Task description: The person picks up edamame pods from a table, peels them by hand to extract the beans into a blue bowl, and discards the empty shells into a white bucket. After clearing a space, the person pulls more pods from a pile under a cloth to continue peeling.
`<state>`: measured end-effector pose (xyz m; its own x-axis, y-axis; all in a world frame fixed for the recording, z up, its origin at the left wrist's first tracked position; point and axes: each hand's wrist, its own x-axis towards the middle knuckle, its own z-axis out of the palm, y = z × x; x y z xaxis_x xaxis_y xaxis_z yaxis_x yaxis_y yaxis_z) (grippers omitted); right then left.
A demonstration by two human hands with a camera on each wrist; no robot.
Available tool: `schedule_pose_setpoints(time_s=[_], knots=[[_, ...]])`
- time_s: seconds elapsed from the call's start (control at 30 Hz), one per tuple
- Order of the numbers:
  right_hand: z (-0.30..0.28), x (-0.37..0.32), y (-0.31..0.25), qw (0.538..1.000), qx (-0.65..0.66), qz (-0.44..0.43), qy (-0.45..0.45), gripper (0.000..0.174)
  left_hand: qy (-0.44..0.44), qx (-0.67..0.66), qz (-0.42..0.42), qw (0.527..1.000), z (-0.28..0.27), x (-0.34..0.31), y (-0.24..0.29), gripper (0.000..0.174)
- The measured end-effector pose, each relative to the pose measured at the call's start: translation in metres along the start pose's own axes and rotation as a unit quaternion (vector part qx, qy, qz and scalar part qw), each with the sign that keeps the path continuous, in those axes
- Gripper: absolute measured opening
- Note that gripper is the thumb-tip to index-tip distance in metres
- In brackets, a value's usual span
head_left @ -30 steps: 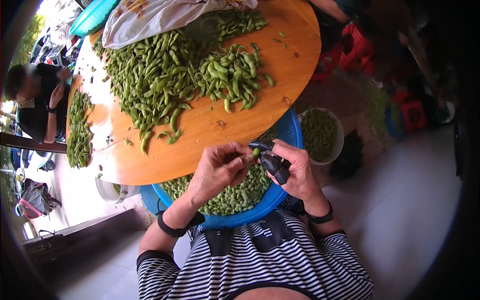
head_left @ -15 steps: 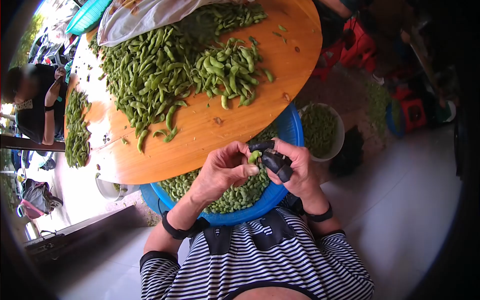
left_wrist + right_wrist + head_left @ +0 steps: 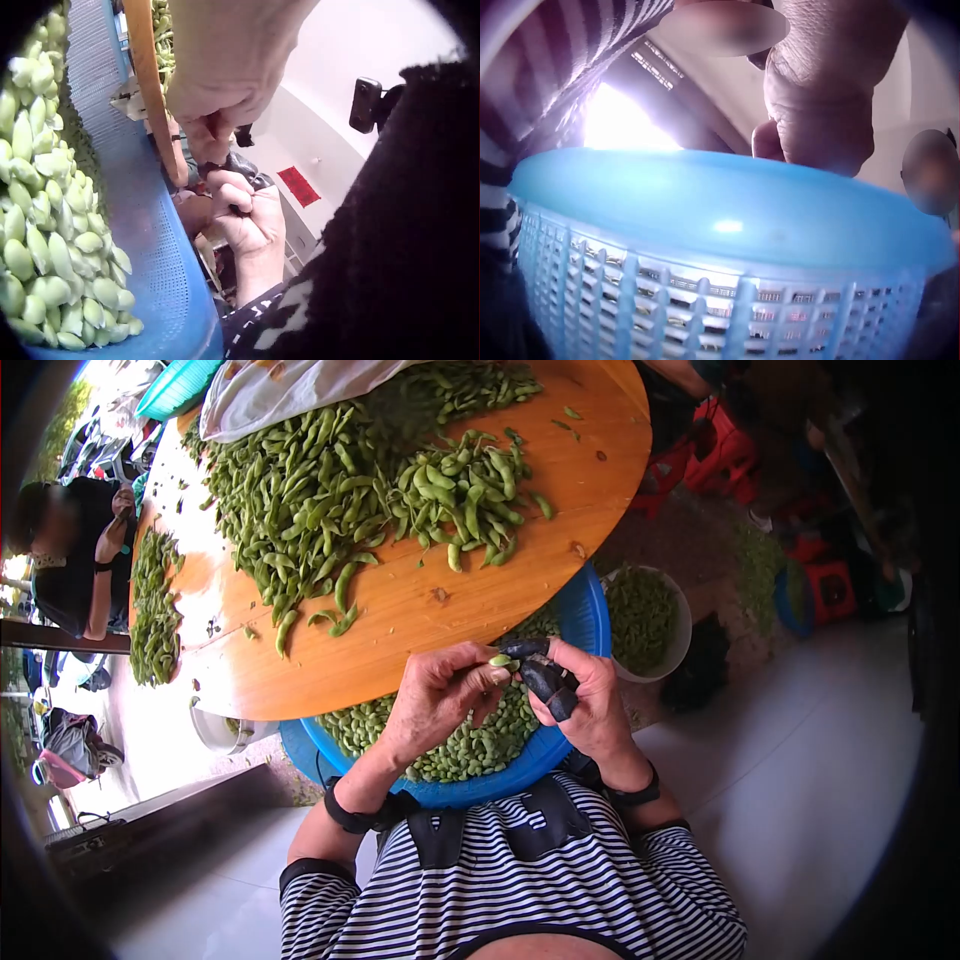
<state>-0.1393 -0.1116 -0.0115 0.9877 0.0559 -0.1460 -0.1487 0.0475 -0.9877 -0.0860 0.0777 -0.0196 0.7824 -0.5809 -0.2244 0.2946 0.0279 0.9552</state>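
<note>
Above a blue basket of shelled beans, the left hand pinches a small green pod between thumb and forefinger. The right hand, its thumb and a finger wrapped in black covering, meets it at the pod's other end, fingers curled. In the left wrist view the left hand reaches down to the right hand, beside the beans. The right wrist view has the right hand beyond the basket rim, its fingertips mostly hidden.
Piled pods lie on the round wooden table, partly under a white cloth. A white bucket of green pieces stands right of the basket. Another person sits at far left; red stools are at upper right.
The pod between the hands has turned from upright to nearly level, and the left fingers have closed in on it. The head view has shifted slightly.
</note>
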Motion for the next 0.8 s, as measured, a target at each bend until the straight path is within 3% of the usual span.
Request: schedule_pose_setpoints(time_s=[0.1,0.17,0.33,0.4,0.47,0.53,0.63,0.73,0.8], knots=[[0.003,-0.001,-0.002,0.998,-0.043,-0.042,0.004,0.01,0.046,0.024,-0.016,0.999,0.005,-0.002,0.005,0.014],[0.008,0.001,-0.011,0.997,-0.066,-0.041,0.018,0.009,0.076,0.156,0.109,0.979,0.006,-0.003,0.001,0.013],[0.011,0.005,-0.014,0.988,-0.138,-0.058,0.027,0.01,0.076,0.202,0.156,0.964,0.003,-0.007,0.0,0.012],[0.016,0.007,-0.02,0.97,-0.199,-0.137,0.043,0.011,0.074,0.192,0.156,0.966,0.0,-0.009,-0.002,0.011],[0.015,0.009,-0.014,0.966,-0.209,-0.15,0.033,0.012,0.038,-0.028,0.034,0.998,-0.005,-0.009,-0.001,0.013],[0.013,0.009,-0.013,0.962,-0.22,-0.162,0.023,0.012,0.025,-0.027,0.03,0.999,-0.01,-0.009,0.001,0.018],[0.011,0.01,-0.016,0.986,-0.128,-0.102,-0.027,0.012,-0.017,-0.151,-0.106,0.983,-0.017,-0.009,0.005,0.017],[0.01,0.01,-0.014,0.99,-0.112,-0.079,-0.043,0.014,-0.011,-0.173,-0.098,0.98,-0.015,-0.008,0.004,0.014],[0.012,0.01,-0.01,0.956,-0.236,-0.173,0.025,0.015,-0.014,-0.173,-0.085,0.981,-0.012,-0.008,0.003,0.013]])
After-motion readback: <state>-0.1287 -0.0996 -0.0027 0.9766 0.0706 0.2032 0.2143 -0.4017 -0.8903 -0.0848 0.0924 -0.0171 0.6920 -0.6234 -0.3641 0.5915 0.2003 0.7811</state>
